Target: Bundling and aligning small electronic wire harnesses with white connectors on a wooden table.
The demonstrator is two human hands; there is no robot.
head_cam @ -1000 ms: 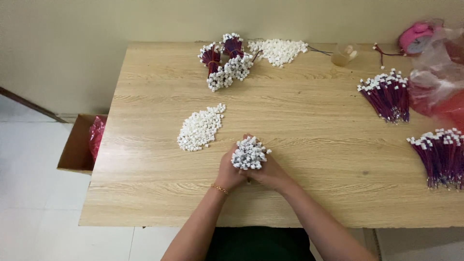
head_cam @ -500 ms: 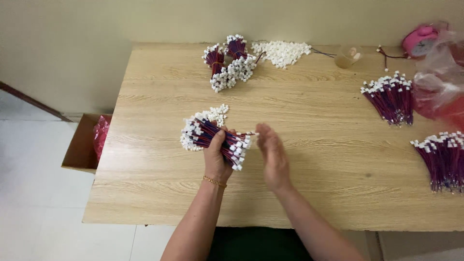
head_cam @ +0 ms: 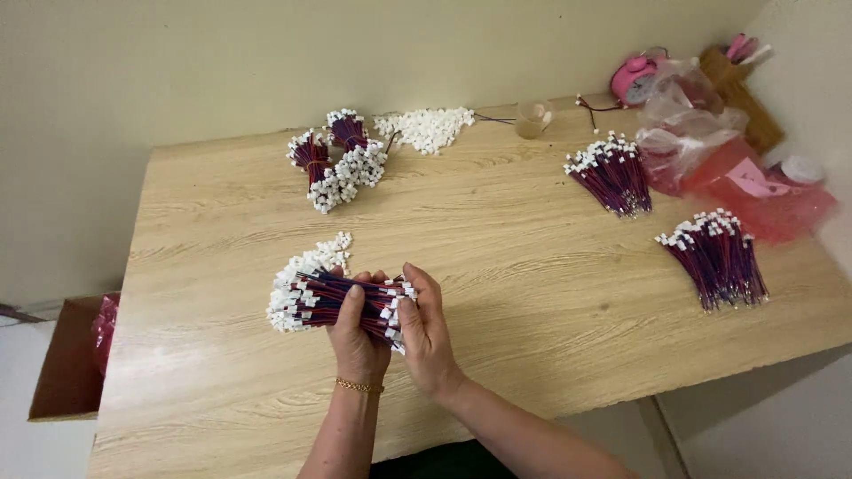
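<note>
My left hand grips a thick bundle of short red and dark wires with white connectors at both ends, held level above the wooden table. My right hand presses its fingers against the bundle's right end, at the white connectors. A small heap of loose white connectors lies on the table just behind the bundle.
Tied wire bundles and a pile of white connectors lie at the back. Two loose wire bundles lie on the right, beside pink plastic bags. A small glass cup and a pink clock stand far back. A cardboard box sits on the floor, left.
The bundle went from standing on end between both hands to lying level in my left hand. My right hand let go, then came back to its right end.
</note>
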